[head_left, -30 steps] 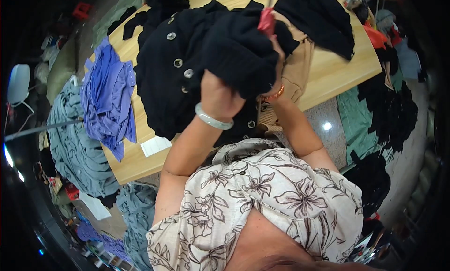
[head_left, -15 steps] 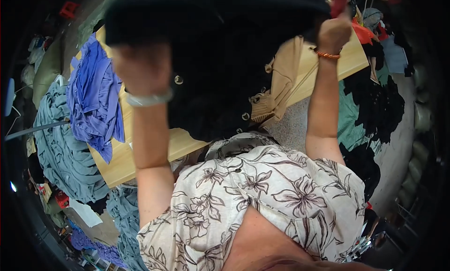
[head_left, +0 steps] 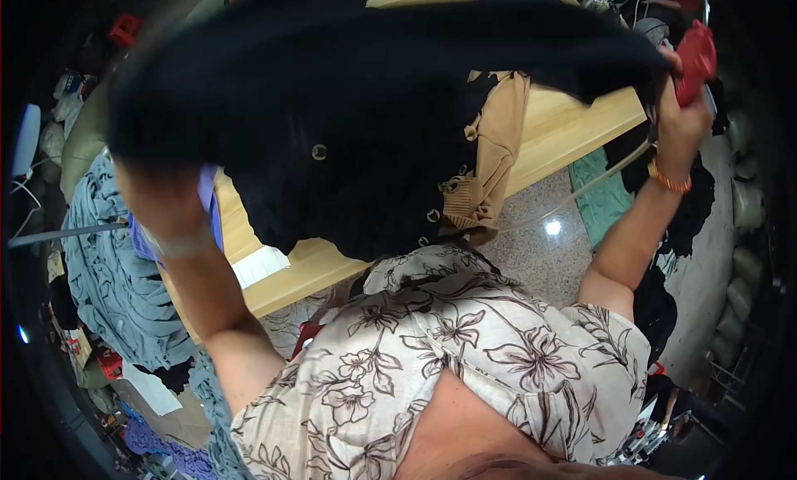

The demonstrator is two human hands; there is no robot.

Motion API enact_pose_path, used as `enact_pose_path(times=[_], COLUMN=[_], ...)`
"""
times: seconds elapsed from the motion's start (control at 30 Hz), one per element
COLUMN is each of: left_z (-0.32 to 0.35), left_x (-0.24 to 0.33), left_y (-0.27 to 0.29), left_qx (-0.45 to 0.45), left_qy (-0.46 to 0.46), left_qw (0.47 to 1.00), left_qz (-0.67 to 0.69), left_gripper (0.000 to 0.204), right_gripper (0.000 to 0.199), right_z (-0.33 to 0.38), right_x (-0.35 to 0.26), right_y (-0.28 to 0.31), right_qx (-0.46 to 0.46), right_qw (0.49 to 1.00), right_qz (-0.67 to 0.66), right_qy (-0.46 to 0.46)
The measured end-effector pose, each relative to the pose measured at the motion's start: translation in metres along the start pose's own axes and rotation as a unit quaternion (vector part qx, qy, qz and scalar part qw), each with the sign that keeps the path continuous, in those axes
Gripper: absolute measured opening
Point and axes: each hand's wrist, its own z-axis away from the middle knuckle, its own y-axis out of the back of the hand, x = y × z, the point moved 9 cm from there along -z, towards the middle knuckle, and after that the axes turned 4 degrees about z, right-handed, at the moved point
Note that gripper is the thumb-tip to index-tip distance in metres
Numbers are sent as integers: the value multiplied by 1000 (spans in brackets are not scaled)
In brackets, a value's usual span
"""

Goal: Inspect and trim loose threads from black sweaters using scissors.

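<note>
A wide piece of black knit cloth (head_left: 374, 61) stretches in the air between my raised hands. My left hand (head_left: 162, 199), blurred, grips its left end; the fingers are partly hidden. With my right hand (head_left: 685, 124) I hold a red hand tool (head_left: 696, 61) and pinch the cloth's right corner against it. Below lies black knit with pale round buttons (head_left: 319, 152), reaching to my waist; whether it is one garment with the raised cloth, I cannot tell. A tan ribbed garment (head_left: 501, 131) lies beside it on the wooden table (head_left: 328, 264).
A pale hose (head_left: 573, 196) curves from near my right hand toward the table. White paper (head_left: 261, 266) lies at the table's near edge. A grey-green clothes pile (head_left: 120, 272) stands left, partly behind purple cloth (head_left: 148, 241). Green cloth (head_left: 591, 189) and black cloth (head_left: 697, 189) lie right.
My hands have moved apart, the left outward to the left and nearer, the right outward to the right. The black cloth is now stretched wider, and the white paper has come into view.
</note>
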Motion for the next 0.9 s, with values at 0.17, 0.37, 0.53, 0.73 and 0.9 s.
enact_pose_path(times=[0.17, 0.37, 0.53, 0.73, 0.9], left_z=[145, 140, 172, 162, 103], left_x=[-62, -82, -126, -47, -9], left_y=[90, -18, -75, 25, 53], left_qx=[118, -3, -373, -111, 53], left_qy=[111, -172, -242, 43, 150], left_qw=[979, 786, 647, 909, 944], left_qz=[-123, -593, -620, -399, -291], left_gripper=[30, 76, 32, 17, 33], right_gripper=[24, 23, 25, 22, 25], right_z=[58, 69, 63, 45, 27], right_x=[-5, 6, -4, 8, -13], right_y=[-22, -124, -140, -122, -187], right_qx=[-254, -355, -376, -405, -448], right_qw=[937, 913, 898, 868, 842], right_qz=[-204, -182, -218, -279, -301], right_qy=[-124, -82, -59, -65, -13])
